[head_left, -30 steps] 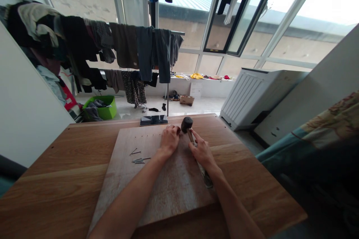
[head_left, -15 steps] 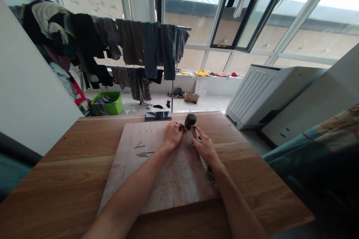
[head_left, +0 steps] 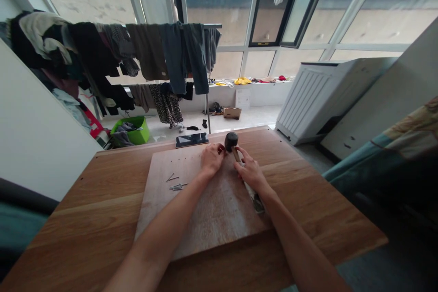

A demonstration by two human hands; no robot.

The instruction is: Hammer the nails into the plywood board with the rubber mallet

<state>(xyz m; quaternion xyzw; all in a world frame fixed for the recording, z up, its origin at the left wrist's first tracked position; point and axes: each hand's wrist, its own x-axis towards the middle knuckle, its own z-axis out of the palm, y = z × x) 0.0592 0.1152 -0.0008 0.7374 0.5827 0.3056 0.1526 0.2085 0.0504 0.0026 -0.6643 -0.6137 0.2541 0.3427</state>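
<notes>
Where laundry hangs behind, right hand (head_left: 251,172) grips mallet (head_left: 232,140) (left hand (head_left: 212,159) curled) on board (head_left: 205,210)

1. We work at a broad oak-coloured wooden table (head_left: 85,219) with visible plank seams running across its top.
2. On the middle of it lies a flat, paler rectangular wooden board (head_left: 208,219), its far edge near the table's far edge.
3. A dark flat rectangular phone-like slab (head_left: 192,139) lies on the table just beyond the board's far edge.
4. On the board's left part we see a small scatter of thin grey metal nails (head_left: 176,182), lying loose and close together.
5. Along the board's far edge runs a row of small dark dots (head_left: 185,159); we cannot tell whether they are nail heads or holes.
</notes>
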